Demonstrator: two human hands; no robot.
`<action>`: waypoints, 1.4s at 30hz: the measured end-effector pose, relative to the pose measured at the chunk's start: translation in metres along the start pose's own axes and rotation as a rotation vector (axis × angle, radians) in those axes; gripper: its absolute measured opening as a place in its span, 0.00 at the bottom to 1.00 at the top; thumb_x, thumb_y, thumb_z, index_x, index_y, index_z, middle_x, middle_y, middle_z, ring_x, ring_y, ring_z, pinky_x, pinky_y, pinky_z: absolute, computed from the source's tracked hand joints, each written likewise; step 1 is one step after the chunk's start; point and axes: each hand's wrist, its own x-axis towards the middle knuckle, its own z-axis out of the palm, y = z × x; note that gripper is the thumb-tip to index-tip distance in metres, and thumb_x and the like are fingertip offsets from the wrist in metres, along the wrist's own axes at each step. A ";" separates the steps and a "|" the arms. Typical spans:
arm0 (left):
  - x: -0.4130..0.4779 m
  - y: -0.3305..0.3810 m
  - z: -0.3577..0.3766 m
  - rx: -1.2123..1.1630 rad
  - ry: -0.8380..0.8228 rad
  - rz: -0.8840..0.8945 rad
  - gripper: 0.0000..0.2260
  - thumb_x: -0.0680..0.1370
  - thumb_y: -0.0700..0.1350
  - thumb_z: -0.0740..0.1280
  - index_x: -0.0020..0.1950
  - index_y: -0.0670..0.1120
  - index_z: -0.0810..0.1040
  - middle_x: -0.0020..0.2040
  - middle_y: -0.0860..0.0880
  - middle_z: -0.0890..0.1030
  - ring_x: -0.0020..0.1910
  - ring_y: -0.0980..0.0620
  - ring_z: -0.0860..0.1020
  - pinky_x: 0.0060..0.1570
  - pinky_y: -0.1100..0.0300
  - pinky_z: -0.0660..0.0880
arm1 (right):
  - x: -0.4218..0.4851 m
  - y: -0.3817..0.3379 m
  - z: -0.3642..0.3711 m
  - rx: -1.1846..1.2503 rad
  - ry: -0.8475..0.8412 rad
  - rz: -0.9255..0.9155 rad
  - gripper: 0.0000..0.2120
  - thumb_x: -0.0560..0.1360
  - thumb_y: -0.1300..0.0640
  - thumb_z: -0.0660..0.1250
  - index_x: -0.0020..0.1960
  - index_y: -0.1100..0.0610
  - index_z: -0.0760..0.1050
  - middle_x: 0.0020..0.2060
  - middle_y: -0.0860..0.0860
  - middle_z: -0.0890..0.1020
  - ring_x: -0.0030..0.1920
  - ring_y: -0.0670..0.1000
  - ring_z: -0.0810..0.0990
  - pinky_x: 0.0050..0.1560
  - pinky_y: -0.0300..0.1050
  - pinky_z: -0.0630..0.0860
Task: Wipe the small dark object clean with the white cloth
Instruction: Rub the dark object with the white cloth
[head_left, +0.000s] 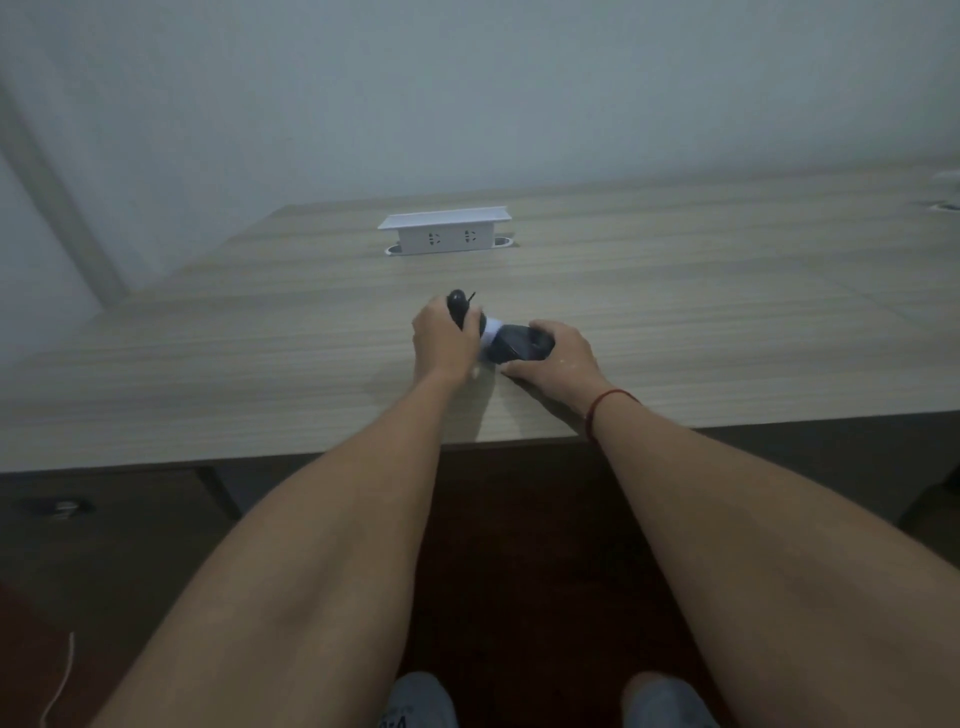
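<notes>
My left hand (445, 340) is closed around a small dark rounded object (457, 304), whose top and a thin dark prong stick out above my fingers. The white cloth (491, 333) shows between my two hands, touching both dark things. A small white bit also peeks out below my left palm. My right hand (558, 361) grips a flatter dark object (517, 344) that rests on the table, with fingers over its far side and the thumb near the table. How the cloth is held is hidden.
The wooden table (701, 322) has its front edge just under my forearms. A white pop-up socket box (445, 232) stands behind my hands. A red cord circles my right wrist (597, 410). Below are the floor and my shoes.
</notes>
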 end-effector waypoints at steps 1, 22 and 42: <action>0.001 -0.003 0.001 0.046 -0.015 0.002 0.13 0.78 0.47 0.66 0.55 0.38 0.77 0.52 0.42 0.80 0.49 0.48 0.77 0.47 0.57 0.73 | -0.001 0.000 0.000 0.000 0.000 0.001 0.36 0.67 0.52 0.78 0.71 0.55 0.68 0.66 0.53 0.75 0.67 0.55 0.72 0.67 0.54 0.72; 0.008 0.010 0.007 0.052 -0.038 -0.136 0.17 0.78 0.47 0.66 0.60 0.36 0.76 0.61 0.38 0.77 0.59 0.40 0.78 0.55 0.53 0.73 | -0.010 -0.006 0.000 0.079 0.046 0.037 0.30 0.70 0.45 0.73 0.67 0.57 0.72 0.58 0.52 0.78 0.60 0.54 0.77 0.63 0.55 0.76; -0.009 -0.002 -0.001 -0.298 -0.167 -0.381 0.11 0.75 0.46 0.70 0.51 0.39 0.78 0.46 0.40 0.83 0.38 0.42 0.84 0.42 0.50 0.83 | -0.006 -0.013 0.005 0.021 0.237 0.156 0.25 0.72 0.41 0.70 0.63 0.54 0.76 0.57 0.52 0.82 0.56 0.54 0.80 0.50 0.44 0.72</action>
